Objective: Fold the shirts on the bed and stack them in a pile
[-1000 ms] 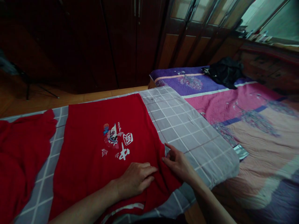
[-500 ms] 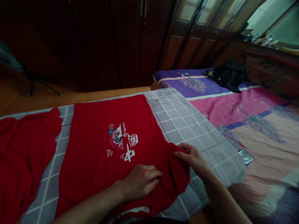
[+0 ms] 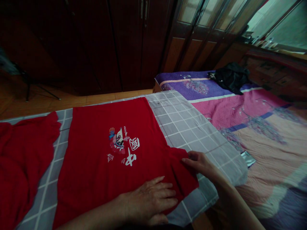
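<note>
A red T-shirt (image 3: 96, 153) lies spread on a grey checked cloth (image 3: 189, 127), its white lettering and colourful print facing up. My left hand (image 3: 152, 199) rests flat on the shirt's near side, fingers stretched out toward the sleeve. At the sleeve's outer edge, my right hand (image 3: 198, 161) pinches the red fabric between thumb and fingers. The sleeve reaches out to the right, with a few soft creases in it. The shirt's nearest edge is partly hidden by my left forearm.
Another red garment (image 3: 26, 159) lies crumpled at the left. To the right is a bed with a patterned quilt (image 3: 259, 137), a black garment (image 3: 230, 76) and a small shiny packet (image 3: 248, 158). Dark wardrobes (image 3: 129, 48) stand behind; a thin-legged stand (image 3: 28, 86) is at far left.
My left hand has slid right and nearer to me, its fingers going from curled to spread. The sleeve lies flatter and further out, with my right hand still at its edge.
</note>
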The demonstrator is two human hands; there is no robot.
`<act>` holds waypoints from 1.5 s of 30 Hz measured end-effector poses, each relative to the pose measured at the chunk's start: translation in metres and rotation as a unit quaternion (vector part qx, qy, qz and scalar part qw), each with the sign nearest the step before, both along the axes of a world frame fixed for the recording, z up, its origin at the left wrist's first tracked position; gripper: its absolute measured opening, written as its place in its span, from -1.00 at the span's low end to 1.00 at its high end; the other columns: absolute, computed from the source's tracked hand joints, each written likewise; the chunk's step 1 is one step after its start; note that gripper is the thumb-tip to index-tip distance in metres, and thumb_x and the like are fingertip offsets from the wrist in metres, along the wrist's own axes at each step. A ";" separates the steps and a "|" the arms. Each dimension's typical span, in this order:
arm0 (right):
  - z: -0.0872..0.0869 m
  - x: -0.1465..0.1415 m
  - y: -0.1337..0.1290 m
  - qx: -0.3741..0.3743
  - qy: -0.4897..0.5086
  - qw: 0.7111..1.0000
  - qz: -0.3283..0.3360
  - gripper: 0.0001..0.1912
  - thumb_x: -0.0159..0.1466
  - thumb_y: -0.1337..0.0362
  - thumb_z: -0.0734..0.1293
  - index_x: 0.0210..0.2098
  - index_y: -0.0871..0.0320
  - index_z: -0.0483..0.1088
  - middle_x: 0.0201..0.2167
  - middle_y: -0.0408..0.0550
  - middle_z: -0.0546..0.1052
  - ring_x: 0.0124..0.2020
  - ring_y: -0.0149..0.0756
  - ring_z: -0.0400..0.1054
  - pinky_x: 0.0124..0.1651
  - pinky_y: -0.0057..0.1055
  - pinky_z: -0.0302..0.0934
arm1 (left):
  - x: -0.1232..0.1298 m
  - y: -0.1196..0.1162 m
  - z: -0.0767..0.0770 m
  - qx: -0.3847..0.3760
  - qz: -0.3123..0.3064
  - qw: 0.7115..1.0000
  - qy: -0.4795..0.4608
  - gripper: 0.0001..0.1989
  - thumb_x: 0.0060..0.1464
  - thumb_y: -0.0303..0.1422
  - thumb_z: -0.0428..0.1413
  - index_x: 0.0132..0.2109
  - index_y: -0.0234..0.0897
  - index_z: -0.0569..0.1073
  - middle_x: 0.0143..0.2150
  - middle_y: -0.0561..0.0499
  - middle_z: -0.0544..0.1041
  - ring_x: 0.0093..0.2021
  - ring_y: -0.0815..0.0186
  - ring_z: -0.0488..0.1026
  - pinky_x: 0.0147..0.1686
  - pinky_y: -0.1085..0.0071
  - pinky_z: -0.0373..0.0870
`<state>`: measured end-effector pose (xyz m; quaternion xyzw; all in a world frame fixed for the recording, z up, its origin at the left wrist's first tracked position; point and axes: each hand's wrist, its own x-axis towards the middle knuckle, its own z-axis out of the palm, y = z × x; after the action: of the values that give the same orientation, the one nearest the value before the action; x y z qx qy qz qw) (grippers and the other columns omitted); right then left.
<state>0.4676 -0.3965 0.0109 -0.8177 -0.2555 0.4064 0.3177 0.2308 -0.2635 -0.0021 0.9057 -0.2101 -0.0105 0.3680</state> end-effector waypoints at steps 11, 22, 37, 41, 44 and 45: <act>0.011 -0.010 -0.008 0.052 -0.039 0.997 -0.038 -0.66 0.07 -0.03 0.29 -0.51 0.13 0.25 -0.66 -0.20 0.33 -0.65 -0.42 0.16 -0.59 -0.48 -0.02 | 0.005 0.006 0.006 -0.233 0.143 0.960 0.052 -0.61 0.15 -0.34 0.08 0.13 -0.29 0.36 0.10 -0.13 0.44 0.11 0.21 0.36 0.14 0.25 0.24; 0.015 -0.105 0.011 0.006 -0.385 0.868 0.314 -0.68 0.17 0.45 0.21 -0.09 0.14 0.38 -0.31 0.00 0.43 -0.33 -0.17 0.37 -0.33 -0.34 0.18 | 0.012 0.027 -0.011 -0.431 0.400 0.803 0.097 -0.51 0.17 -0.28 0.00 0.21 -0.30 0.18 0.11 -0.24 0.35 -0.13 0.27 0.46 -0.06 0.25 0.38; 0.027 -0.072 0.007 -0.035 -0.287 0.914 0.284 -0.67 0.28 0.06 0.23 -0.44 0.15 0.44 -0.46 -0.05 0.49 -0.45 -0.28 0.39 -0.42 -0.42 0.08 | 0.005 0.022 -0.006 0.028 0.271 0.961 -0.046 -0.57 0.15 -0.42 0.05 0.18 -0.24 0.28 0.31 -0.20 0.13 0.29 0.07 0.06 0.17 -0.02 0.17; 0.017 -0.047 0.028 0.032 -0.325 0.923 0.203 -0.62 0.32 0.12 0.14 -0.02 0.20 0.39 -0.39 -0.01 0.55 -0.43 -0.25 0.42 -0.37 -0.40 0.15 | 0.004 0.018 -0.001 0.056 0.231 0.968 -0.075 -0.57 0.08 -0.45 0.06 0.13 -0.29 0.32 0.25 -0.22 0.20 0.23 0.04 0.13 0.15 0.02 0.18; 0.008 -0.039 0.044 0.052 -0.351 0.911 0.211 -0.58 0.29 0.23 0.14 0.10 0.20 0.31 -0.31 0.01 0.57 -0.39 -0.23 0.45 -0.34 -0.39 0.19 | 0.005 0.013 -0.002 0.068 0.195 0.975 -0.081 -0.56 0.02 -0.44 0.08 0.10 -0.28 0.33 0.19 -0.18 0.27 0.13 0.07 0.22 0.09 0.10 0.23; 0.007 -0.038 0.048 0.055 -0.353 0.906 0.226 -0.59 0.28 0.25 0.14 0.09 0.18 0.33 -0.26 0.02 0.57 -0.34 -0.21 0.47 -0.32 -0.39 0.20 | 0.006 0.010 -0.002 0.077 0.183 0.977 -0.083 -0.56 0.02 -0.43 0.08 0.09 -0.28 0.32 0.17 -0.17 0.29 0.10 0.08 0.25 0.06 0.13 0.26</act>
<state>0.4293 -0.3483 0.0176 -0.8096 -0.5503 0.1376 0.1510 0.2371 -0.2532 -0.0043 0.9521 -0.0687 0.1162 0.2744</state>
